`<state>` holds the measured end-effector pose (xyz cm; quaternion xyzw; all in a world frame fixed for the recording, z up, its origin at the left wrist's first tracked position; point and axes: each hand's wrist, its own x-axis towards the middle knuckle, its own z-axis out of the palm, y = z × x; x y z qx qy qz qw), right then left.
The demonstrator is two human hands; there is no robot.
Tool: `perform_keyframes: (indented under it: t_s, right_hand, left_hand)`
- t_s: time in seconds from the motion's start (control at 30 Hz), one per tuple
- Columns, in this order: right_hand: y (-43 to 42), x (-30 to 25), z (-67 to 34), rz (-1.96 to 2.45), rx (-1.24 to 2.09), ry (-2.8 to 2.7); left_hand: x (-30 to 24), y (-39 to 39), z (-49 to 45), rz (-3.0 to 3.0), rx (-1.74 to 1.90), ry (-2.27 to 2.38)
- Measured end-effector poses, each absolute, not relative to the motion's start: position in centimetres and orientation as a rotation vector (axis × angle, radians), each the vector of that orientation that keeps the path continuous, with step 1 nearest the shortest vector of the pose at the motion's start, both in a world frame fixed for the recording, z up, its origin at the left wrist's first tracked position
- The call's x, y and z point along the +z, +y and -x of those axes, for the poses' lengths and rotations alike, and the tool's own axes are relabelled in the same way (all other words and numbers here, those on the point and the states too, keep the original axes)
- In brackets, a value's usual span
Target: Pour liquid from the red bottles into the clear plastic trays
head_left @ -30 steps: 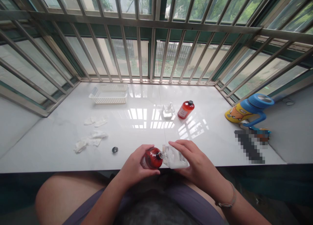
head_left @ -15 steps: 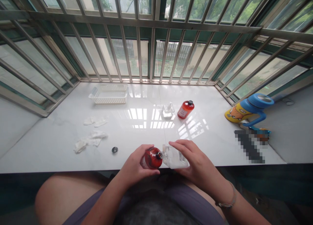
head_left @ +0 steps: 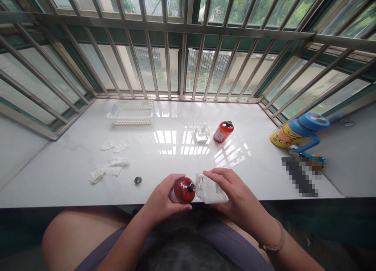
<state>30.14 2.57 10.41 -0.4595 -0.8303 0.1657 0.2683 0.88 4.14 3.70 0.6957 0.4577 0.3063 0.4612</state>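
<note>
My left hand (head_left: 162, 196) is wrapped round a red bottle (head_left: 185, 190) whose cap is off. In my right hand (head_left: 235, 188) is a clear, square glass bottle (head_left: 209, 189), tipped on its side. Its neck meets the mouth of the red bottle above the counter's front edge. Whether liquid passes between them I cannot make out. A small black cap (head_left: 138, 180) lies on the counter to the left of my left hand.
On the white counter (head_left: 164, 165) stand a second red bottle (head_left: 223, 132) with a black cap and a small clear glass bottle (head_left: 202, 133). Crumpled tissues (head_left: 110, 169) and a white basket (head_left: 131, 114) are left; a blue-yellow flask (head_left: 296, 131) leans right. Window bars edge the back.
</note>
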Motion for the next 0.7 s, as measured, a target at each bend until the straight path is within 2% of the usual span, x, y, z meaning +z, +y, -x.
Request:
perform_keyframes:
  t_s: [0.7]
  right_hand:
    - [2.53,10.45,-30.22,1.231,0.358,-2.244]
  left_hand:
    - [3.61,4.19,-0.86,-1.709,0.746,1.125]
